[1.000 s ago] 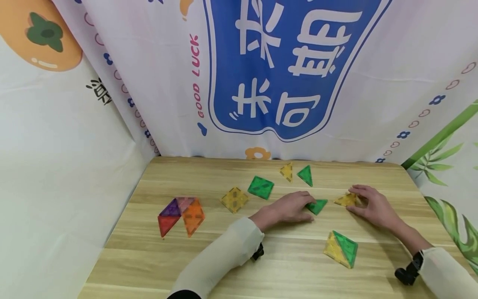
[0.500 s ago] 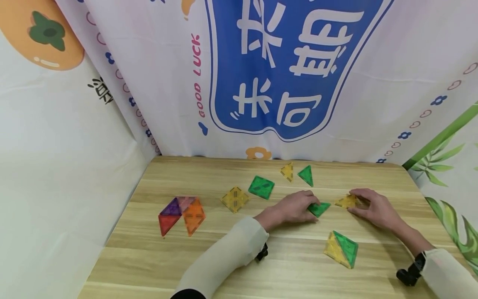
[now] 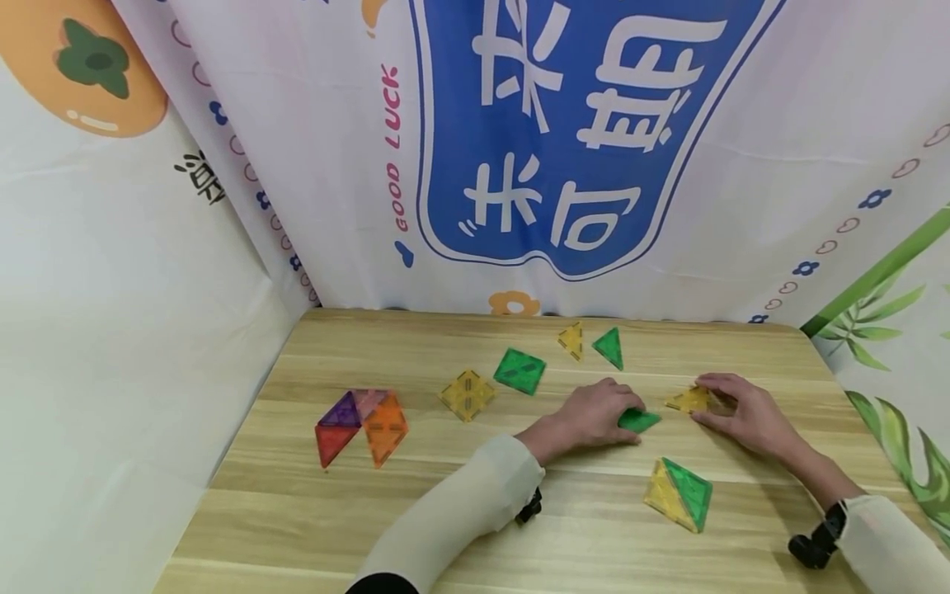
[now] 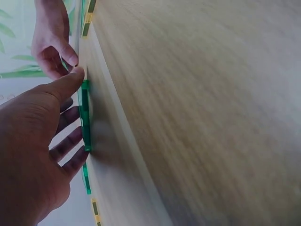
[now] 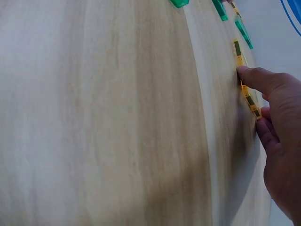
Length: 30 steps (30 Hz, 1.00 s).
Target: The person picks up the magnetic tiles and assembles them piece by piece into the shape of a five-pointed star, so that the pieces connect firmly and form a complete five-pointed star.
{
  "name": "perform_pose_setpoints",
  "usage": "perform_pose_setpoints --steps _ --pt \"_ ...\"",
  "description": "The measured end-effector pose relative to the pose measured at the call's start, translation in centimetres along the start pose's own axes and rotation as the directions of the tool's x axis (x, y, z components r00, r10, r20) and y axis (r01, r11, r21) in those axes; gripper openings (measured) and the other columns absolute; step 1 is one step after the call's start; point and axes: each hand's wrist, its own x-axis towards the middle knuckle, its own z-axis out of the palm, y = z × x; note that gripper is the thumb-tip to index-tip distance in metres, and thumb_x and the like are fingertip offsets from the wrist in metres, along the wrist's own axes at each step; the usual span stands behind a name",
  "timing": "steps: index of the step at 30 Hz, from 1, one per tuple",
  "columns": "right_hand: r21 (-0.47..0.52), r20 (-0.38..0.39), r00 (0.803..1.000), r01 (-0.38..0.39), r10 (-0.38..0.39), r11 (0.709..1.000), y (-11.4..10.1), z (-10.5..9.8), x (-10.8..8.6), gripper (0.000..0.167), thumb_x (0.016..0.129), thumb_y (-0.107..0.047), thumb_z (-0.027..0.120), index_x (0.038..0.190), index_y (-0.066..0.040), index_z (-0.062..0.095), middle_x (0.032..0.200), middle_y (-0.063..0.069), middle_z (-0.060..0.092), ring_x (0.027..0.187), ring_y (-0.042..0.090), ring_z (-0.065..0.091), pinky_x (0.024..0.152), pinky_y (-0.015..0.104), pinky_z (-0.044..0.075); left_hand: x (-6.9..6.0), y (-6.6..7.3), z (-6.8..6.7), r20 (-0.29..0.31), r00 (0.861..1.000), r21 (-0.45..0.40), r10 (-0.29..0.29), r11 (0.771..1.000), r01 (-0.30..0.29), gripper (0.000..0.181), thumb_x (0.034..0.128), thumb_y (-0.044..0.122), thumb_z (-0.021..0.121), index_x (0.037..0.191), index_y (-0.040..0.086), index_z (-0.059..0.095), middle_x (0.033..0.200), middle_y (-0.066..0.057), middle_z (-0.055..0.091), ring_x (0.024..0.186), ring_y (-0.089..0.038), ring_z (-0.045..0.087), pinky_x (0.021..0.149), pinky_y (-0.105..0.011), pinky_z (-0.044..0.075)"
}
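Proximally, short of the fingers of the left hand [image 3: 594, 415] and right hand [image 3: 745, 417], a near yellow tile [image 3: 664, 498] and a near green tile [image 3: 690, 490] lie edge to edge on the tabletop [image 3: 297, 528], forming a four-sided figure. Next, the left fingers pinch a green triangle [image 3: 638, 421]; its long axis runs roughly left to right, pointed end directed away from those fingers, towards the right hand. The right fingers pinch a yellow triangle [image 3: 686, 399], its narrow tip pointing left. Thus the two tips face one another, near but apart, the yellow slightly farther out; each triangle is nearer its own hand. Whether either is raised cannot be told. Left of the left fingers lie a yellow square [image 3: 467, 396] and a green square [image 3: 519, 371]; farther left, a red triangle [image 3: 334, 444], purple triangle [image 3: 340, 412], pink triangle [image 3: 371, 402] and orange piece [image 3: 386, 433] adjoin. Beyond the left fingers are a far yellow triangle [image 3: 571, 341] and a far green triangle [image 3: 609, 348]. All appear thin, glossy and translucent, probably plastic; dark bars mark the yellow pieces. The tabletop shows pale, streaked wood grain; past it hangs creased, printed cloth [image 3: 356, 165].
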Motion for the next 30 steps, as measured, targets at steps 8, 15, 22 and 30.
perform_pose_setpoints --steps 8,15,22,30 --pt "-0.029 0.029 0.999 0.015 -0.014 0.999 0.3 -0.7 -0.2 0.051 0.08 -0.017 0.094 0.125 -0.001 0.074 0.129 0.022 0.07 0.11 0.042 0.07 0.096 0.013 0.043 -0.8 -0.5 -0.7 0.022 1.0 -0.013 0.006 1.0 -0.006 0.056 0.0954 0.048 0.078 0.144 0.025 0.065 0.143 0.01 0.062 0.132 -0.01 0.054 0.109 -0.021 0.046" --pt "-0.028 0.022 0.999 0.031 -0.03 0.999 0.6 -1.1 -0.2 0.05 0.077 -0.02 0.096 0.121 -0.006 0.077 0.122 0.017 0.074 0.1 0.035 0.073 0.09 0.002 0.037 -1.6 -1.1 -1.1 0.0 0.994 0.013 -0.109 0.994 0.109 0.062 0.0923 0.056 0.078 0.144 0.024 0.065 0.132 0.005 0.06 0.117 -0.01 0.053 0.097 -0.021 0.049" --pt "-0.018 0.034 0.998 0.052 -0.052 0.998 0.7 -1.1 -0.3 0.054 0.071 -0.02 0.1 0.118 -0.008 0.078 0.118 0.012 0.075 0.099 0.026 0.073 0.089 0.003 0.042 -1.3 -1.7 -1.1 0.0 0.995 -0.055 -0.099 0.994 0.098 0.063 0.0924 0.046 0.083 0.145 0.017 0.064 0.139 0.001 0.063 0.124 -0.013 0.058 0.106 -0.021 0.047" --pt "0.044 0.074 0.994 0.081 -0.084 0.996 -0.3 -1.3 -0.4 0.057 0.07 -0.019 0.1 0.121 -0.006 0.078 0.122 0.009 0.074 0.11 0.018 0.067 0.097 0.001 0.034 -0.1 -2.0 -0.9 0.007 0.999 -0.114 -0.032 0.993 0.032 0.063 0.0932 0.035 0.084 0.147 0.012 0.062 0.146 0.0 0.064 0.135 -0.012 0.057 0.115 -0.022 0.042"
